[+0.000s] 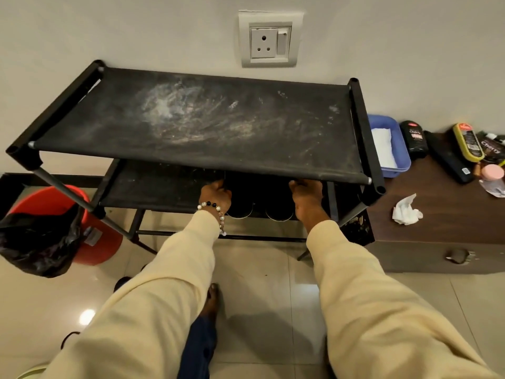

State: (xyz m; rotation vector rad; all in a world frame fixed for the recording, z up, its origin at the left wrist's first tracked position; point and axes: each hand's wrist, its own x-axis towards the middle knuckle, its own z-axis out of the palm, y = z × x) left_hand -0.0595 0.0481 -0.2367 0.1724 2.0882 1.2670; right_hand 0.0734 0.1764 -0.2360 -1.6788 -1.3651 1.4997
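Here, under the dusty top shelf [218,132], the left hand [216,195] and right hand [307,196] flank the black shoes [278,209] — fingers curled, their grip hidden from view.

Wall [410,50]: plain, off-white; a white socket plate [270,39] with one switch is mounted on it.
Floor [273,283]: glossy beige tiles; a lamp's reflection [87,315] is seen at lower left.
Cabinet [437,228]: dark wood, set against the wall at right, fitted with a metal handle [459,255].
Bucket [101,242]: red, lined with a black bag [41,242], stood on the floor at left.
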